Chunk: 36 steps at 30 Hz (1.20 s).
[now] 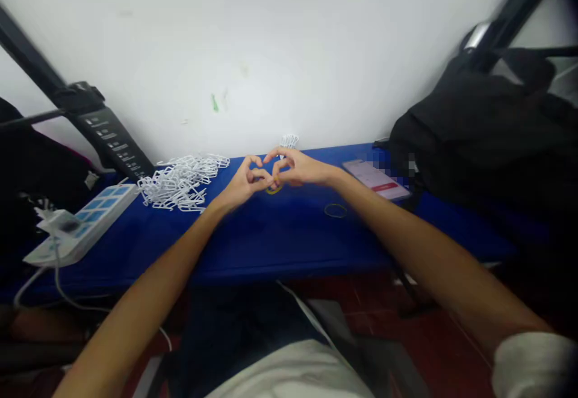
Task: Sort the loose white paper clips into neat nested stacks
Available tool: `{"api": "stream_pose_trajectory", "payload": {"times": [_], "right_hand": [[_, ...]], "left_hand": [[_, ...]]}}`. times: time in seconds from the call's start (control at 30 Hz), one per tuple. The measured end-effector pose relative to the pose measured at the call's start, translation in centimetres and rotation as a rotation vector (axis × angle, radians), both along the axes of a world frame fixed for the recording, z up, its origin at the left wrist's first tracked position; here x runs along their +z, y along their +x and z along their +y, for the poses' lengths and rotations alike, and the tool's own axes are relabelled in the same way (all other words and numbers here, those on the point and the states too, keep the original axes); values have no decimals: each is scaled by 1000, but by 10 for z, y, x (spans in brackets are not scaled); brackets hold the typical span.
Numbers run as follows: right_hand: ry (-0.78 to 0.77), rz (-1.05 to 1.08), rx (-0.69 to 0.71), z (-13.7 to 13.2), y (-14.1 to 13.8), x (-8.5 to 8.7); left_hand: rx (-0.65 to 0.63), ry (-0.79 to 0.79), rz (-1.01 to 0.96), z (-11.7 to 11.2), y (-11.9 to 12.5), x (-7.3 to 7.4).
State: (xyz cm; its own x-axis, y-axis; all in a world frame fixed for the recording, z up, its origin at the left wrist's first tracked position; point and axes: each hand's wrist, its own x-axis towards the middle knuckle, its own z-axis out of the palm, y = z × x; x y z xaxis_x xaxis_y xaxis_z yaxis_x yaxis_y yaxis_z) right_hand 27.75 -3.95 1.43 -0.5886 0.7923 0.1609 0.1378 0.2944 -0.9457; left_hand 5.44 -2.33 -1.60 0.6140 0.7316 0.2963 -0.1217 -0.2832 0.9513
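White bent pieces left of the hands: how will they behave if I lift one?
The white pieces look tangled, so neighbours may drag along. They look thin, so each is probably light. Their bent shapes suggest snagging rather than rolling.

We see smooth white bent pieces (pixel 180 182) (plastic or coated metal), a rubbery-looking yellow band (pixel 272 191) and a matt black cloth bag (pixel 456 127).

Bare left hand (pixel 241 186) and right hand (pixel 300 168); pale shirt (pixel 293 371), its loose sleeve (pixel 533 363) at near right; dark navy legwear (pixel 239 326).
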Motion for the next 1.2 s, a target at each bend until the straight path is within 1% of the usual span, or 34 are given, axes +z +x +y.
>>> {"api": "stream_pose_trajectory", "payload": {"times": [0.17, 0.27, 0.47, 0.6, 0.7, 0.8, 0.93, 1.03, 1.13, 1.2], "right_hand": [[-131, -30, 39, 0, 2, 0], [-180, -16, 71, 2, 3, -2], [-220, 74, 122, 5, 4, -3], [-207, 118, 136, 4, 3, -3], [-179, 132, 127, 3, 2, -2], [-184, 125, 102, 3, 1, -3], [-244, 47, 52, 5, -2, -5], [-306, -13, 86, 5, -3, -5], [-356, 33, 125, 4, -4, -4], [-376, 85, 128, 4, -4, -4]], "left_hand": [[-32, -3, 2, -1, -1, 2], [-44, -9, 23, -3, -1, 3], [-37, -47, 18, -3, -1, 4], [-38, -61, 7, -3, -1, 4], [-24, -69, 8, -3, -1, 4], [-25, -67, 7, -3, -1, 4], [-43, -56, 14, -2, -1, 2], [-53, -58, 28, -1, -1, 1], [-65, -56, 33, 0, -2, 1], [-77, -58, 29, -1, -1, 1]]}}
